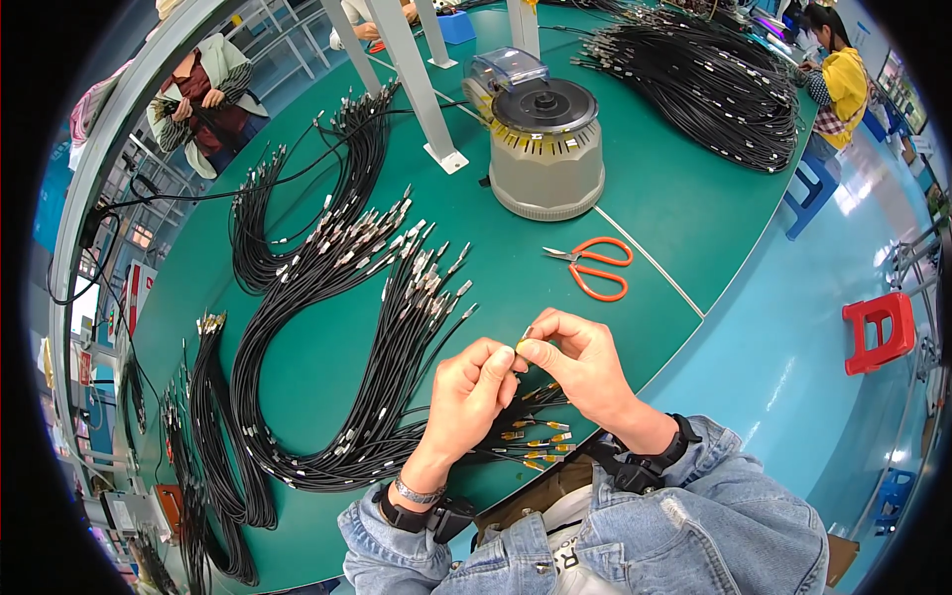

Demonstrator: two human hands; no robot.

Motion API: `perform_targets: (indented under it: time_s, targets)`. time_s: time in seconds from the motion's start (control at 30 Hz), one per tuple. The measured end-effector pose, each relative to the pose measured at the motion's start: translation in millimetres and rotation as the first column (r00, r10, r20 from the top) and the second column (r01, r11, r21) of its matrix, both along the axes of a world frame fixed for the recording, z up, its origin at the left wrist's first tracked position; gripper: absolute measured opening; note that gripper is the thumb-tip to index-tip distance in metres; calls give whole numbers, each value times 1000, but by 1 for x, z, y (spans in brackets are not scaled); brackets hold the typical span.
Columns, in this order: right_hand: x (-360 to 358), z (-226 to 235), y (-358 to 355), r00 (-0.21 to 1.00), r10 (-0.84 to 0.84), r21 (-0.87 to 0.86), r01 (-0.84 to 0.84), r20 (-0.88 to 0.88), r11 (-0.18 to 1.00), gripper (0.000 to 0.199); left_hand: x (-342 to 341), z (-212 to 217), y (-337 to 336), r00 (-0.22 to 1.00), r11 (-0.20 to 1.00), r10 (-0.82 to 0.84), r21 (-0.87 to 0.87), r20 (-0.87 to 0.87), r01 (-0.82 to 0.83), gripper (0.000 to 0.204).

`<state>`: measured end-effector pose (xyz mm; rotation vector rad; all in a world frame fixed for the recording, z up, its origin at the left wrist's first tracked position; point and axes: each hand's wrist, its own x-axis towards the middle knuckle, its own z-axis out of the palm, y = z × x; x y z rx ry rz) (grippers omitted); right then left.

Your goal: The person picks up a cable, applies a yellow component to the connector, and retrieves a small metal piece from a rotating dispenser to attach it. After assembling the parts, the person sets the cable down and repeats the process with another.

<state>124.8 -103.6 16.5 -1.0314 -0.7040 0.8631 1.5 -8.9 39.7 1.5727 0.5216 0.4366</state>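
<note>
My left hand (470, 393) and my right hand (583, 365) meet above the table's near edge, fingertips pinched together. Between them shows a small cable end (527, 335) with a bit of yellow tape; the fingers cover most of it. Below the hands, a bunch of black cables (387, 464) ends in connectors, several wrapped in yellow tape (536, 454). Its long loop curves left and back up to white-tagged ends (426, 283). Beyond my right hand lie orange-handled scissors (601, 270), blades apart and pointing left.
A round grey tape dispenser (546, 169) stands behind the scissors on the green table (674, 233). More black cable bundles (704, 89) lie far right and left (223, 436). A metal frame post (412, 89) rises from the table. Two people work across it. A red stool (879, 333) stands right.
</note>
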Motion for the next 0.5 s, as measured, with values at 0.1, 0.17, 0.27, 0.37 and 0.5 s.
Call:
perform_targets:
  time_s: [0.1,0.17,0.27,0.37,0.5]
  targets:
    - [1,0,2,999,12,9,-12,-30,1000,8,-1,4,4,998,982,-62,-179,-25,56,25]
    - [1,-2,4,999,20,17,-19,-45,1000,8,-2,2,8,997,970,-83,-228,-5,80,26]
    - [5,-9,4,998,57,57,-57,-1,997,9,-2,-2,12,992,937,-124,-324,38,130,28]
    - [10,-6,2,994,97,30,-95,-42,995,10,0,-5,14,991,908,-123,-396,53,134,32]
    - [7,9,2,996,56,-15,-57,-69,998,10,0,-5,17,984,895,-171,-409,60,180,32]
